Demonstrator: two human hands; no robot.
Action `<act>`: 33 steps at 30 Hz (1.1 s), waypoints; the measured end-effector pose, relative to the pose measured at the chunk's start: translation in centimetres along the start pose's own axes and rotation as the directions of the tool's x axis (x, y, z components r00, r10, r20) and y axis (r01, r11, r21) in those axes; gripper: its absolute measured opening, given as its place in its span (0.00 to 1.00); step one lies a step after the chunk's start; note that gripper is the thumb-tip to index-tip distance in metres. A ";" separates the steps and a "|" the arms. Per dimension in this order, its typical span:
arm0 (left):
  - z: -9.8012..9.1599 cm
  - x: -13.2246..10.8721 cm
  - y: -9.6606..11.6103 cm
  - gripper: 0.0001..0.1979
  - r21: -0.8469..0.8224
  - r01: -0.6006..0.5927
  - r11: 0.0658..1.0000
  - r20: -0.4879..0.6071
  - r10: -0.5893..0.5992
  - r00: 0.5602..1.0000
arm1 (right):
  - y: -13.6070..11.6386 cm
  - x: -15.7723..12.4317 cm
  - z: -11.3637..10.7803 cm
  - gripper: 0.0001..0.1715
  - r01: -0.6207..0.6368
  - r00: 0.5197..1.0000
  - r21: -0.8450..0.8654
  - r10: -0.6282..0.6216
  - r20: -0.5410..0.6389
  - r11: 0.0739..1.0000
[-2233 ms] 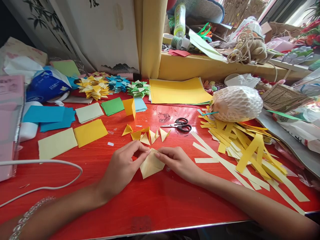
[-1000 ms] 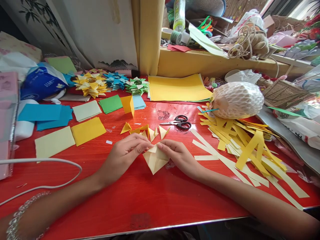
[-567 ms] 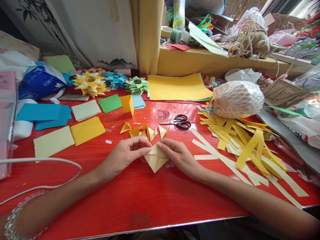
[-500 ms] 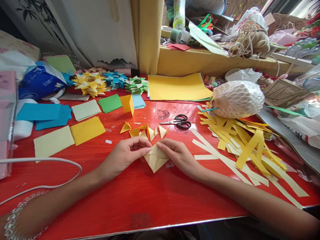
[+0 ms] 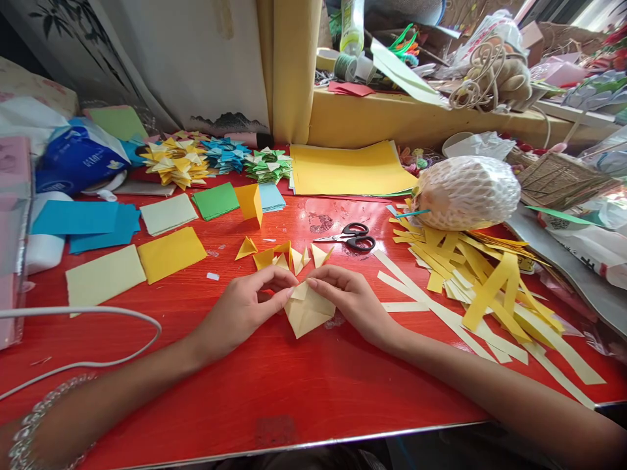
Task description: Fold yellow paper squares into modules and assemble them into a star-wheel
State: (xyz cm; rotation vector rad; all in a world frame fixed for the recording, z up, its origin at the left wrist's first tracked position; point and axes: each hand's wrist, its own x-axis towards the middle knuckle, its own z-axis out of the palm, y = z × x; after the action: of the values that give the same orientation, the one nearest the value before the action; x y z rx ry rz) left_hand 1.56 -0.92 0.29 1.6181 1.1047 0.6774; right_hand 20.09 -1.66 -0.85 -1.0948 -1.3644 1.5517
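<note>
Our left hand (image 5: pixel 245 307) and right hand (image 5: pixel 350 300) rest on the red bench (image 5: pixel 274 385), fingertips closed on the pale yellow paper (image 5: pixel 307 314) that lies flat between them. We judge the fold goes best if we pin the paper down, line its edges up exactly, and press the crease from the middle outward. Folded triangles (image 5: pixel 284 258) lie just beyond.

Glossy red table (image 5: pixel 294 391), yellow ledge (image 5: pixel 392 121), sunlit clutter behind

2 hands (image 5: pixel 245 307) (image 5: pixel 350 301), 1 folded paper (image 5: pixel 308 313), 1 scissors (image 5: pixel 353 237), 3 star grps (image 5: pixel 225 155).
</note>
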 end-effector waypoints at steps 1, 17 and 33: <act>0.0 0.0 0.0 0.08 -0.021 0.017 1.000 -0.007 -0.017 1.000 | 0.1 0.1 0.0 0.09 0.008 1.000 0.012 -0.008 -0.027 1.000; -0.3 0.0 0.6 0.07 -0.103 0.098 0.990 -0.087 -0.107 0.990 | -0.1 -0.1 -0.1 0.17 -0.061 0.998 -0.113 0.059 -0.020 0.992; -0.3 0.3 0.3 0.10 -0.258 0.231 0.938 0.028 -0.232 0.972 | -0.1 0.0 -0.2 0.12 -0.005 0.995 -0.079 -0.003 -0.103 0.997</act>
State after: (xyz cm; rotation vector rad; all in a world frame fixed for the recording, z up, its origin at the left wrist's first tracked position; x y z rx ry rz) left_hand 1.49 -0.56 0.69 1.2414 1.1360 0.6389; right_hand 20.26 -1.63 -0.76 -1.2075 -1.3647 1.4322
